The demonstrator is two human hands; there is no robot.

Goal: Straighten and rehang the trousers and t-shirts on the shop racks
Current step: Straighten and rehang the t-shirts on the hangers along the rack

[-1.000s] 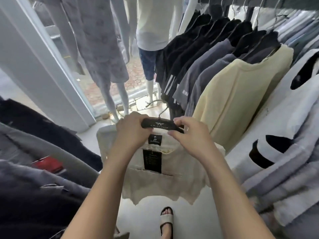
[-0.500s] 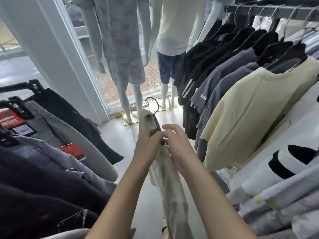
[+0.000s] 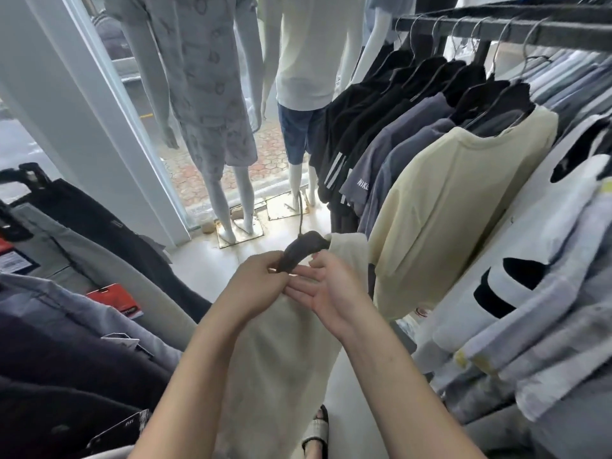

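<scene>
Cream t-shirt (image 3: pixel 281 359) on a dark hanger (image 3: pixel 299 250), held low in the aisle between two shop racks.
The left hand (image 3: pixel 255 286) pinches the hanger's near end with curled fingers. The right hand (image 3: pixel 328 289) lies palm-up beside it, fingers straight and released; whether they touch the hanger is unclear. Forearms hide the shirt's hem. T-shirts (image 3: pixel 447 210) crowd the rail (image 3: pixel 496 31) at right, and trousers (image 3: pixel 99 226) at left are cut off by the frame.
</scene>
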